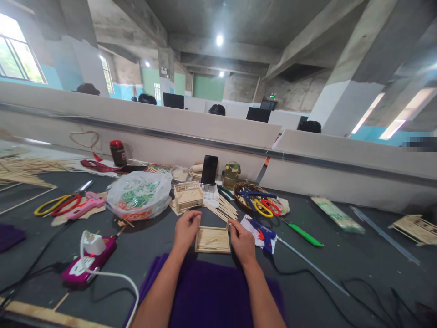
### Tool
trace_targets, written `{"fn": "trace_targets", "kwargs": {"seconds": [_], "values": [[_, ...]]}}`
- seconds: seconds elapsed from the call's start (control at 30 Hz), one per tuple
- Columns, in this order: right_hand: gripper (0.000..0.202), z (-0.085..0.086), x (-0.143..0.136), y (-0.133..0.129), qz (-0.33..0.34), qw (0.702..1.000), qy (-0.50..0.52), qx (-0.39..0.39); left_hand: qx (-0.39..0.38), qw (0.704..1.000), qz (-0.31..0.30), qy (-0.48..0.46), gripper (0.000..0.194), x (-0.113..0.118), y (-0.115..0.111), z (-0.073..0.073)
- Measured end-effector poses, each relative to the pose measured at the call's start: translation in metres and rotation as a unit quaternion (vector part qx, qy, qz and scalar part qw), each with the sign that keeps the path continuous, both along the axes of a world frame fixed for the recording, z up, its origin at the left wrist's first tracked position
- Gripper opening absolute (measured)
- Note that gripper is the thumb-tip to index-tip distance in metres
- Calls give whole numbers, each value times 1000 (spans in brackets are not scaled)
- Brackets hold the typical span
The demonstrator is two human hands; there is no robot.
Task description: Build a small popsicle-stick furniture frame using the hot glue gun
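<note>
A small shallow tray made of wooden sticks [213, 246] lies on the dark table in front of me, with a short loose stick piece on its slatted floor. My left hand [186, 233] is closed at its left side, fingertips at the far left corner. At the far right corner, my right hand [243, 240] pinches the tray's raised edge between thumb and finger. Just behind the tray are a box built of sticks [188, 197] and a fan of loose sticks [223, 208]. A folded purple cloth [211, 294] lies under my forearms.
On the right lie a blue glue gun [262, 234], a green-handled cutter [303, 234] and a wicker basket [244, 187] with scissors. To the left are a plastic bag [118, 187], a pink glue gun [83, 206] and a power strip [80, 273]. A phone [209, 169] stands behind.
</note>
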State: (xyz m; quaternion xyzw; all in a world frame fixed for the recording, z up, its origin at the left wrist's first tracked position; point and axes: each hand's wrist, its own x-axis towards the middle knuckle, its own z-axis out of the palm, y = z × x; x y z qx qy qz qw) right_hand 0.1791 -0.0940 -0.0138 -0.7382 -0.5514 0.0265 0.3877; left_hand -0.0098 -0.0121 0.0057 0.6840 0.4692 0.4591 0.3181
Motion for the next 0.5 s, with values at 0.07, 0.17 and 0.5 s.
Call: {"fn": "trace_targets", "kwargs": {"seconds": [0.07,0.17,0.5], "values": [[34,0,0,0,-1,1000,0,-1,-51,997,6,-51,26,-5,7,-6],[34,1,0,-1,3,1000,3,-2,-123,988,-8,-98,33,-7,9,-10],[34,0,0,-1,4,1000,10,-2,-171,977,-15,-125,37,-2,7,-11]]}}
